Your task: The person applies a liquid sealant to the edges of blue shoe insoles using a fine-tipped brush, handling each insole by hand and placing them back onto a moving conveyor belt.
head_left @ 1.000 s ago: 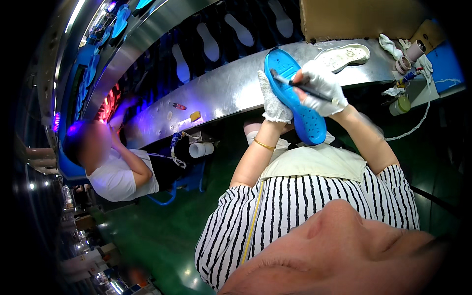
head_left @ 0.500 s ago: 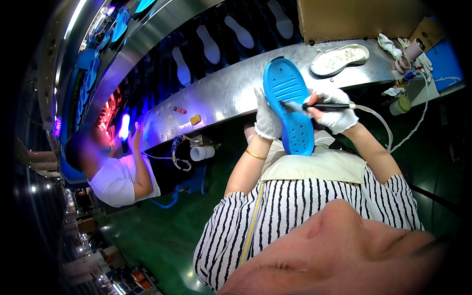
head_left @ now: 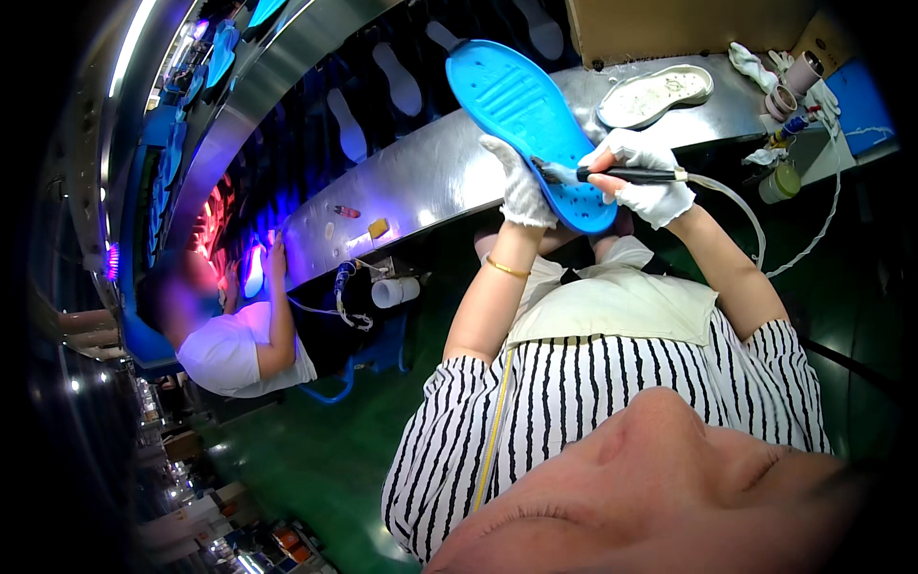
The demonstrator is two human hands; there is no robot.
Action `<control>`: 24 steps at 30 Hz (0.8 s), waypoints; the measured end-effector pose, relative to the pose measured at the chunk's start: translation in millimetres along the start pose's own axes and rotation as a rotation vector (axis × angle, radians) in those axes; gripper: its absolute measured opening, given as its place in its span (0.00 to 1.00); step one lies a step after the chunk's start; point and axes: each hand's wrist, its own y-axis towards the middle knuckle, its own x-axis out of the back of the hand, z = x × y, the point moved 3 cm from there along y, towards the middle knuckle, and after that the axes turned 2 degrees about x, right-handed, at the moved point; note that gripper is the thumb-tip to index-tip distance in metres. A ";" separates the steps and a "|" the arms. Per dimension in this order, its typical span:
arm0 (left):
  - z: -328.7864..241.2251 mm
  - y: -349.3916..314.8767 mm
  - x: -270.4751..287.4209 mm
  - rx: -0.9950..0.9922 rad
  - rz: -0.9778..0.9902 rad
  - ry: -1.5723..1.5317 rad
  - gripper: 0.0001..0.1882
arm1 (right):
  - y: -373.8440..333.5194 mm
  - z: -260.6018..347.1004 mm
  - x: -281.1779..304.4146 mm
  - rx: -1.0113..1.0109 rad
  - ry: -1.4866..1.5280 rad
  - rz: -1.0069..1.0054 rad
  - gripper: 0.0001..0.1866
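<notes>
A blue shoe sole (head_left: 521, 100), ridged at the toe and dotted with small holes at the heel, is tilted in front of me above the metal ledge. My gloved left hand (head_left: 526, 191) grips its left edge near the heel, thumb along the side and the other fingers hidden beneath. In my right hand (head_left: 652, 182), whose glove leaves some fingertips bare, is a black-handled brush (head_left: 643, 175) with a pale hose at its rear end. The bristles touch the sole's inner face near the heel. Beyond my right hand, a white shoe sole (head_left: 660, 94) lies on the ledge.
Behind the metal ledge (head_left: 421, 187), a dark conveyor carries several pale sole shapes (head_left: 397, 78). A cardboard box (head_left: 669, 29) stands at the back. Gloves, tape rolls and a green container (head_left: 781, 184) are at right. A yellow sponge (head_left: 379, 228) and a seated co-worker (head_left: 229, 349) are at left.
The blue sole has moved up and left, away from my lap, and tilted further left. The brush has shifted from the sole's middle toward its heel. The co-worker's glowing sole is lower.
</notes>
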 end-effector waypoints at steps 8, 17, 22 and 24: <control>-13.1 24.9 14.2 -0.180 0.284 -0.214 0.42 | 6.3 0.5 -4.1 0.008 0.049 -0.023 0.03; -46.3 28.4 -13.8 -0.224 0.543 -0.254 0.57 | 2.6 -4.4 9.5 -0.236 0.147 -0.115 0.07; -56.2 36.0 -10.9 -0.259 0.616 0.083 0.60 | 11.9 -4.5 3.0 -0.381 0.106 0.033 0.07; -57.0 38.1 -7.0 -0.219 0.526 0.267 0.63 | 14.5 -14.3 13.2 -0.419 0.331 0.103 0.07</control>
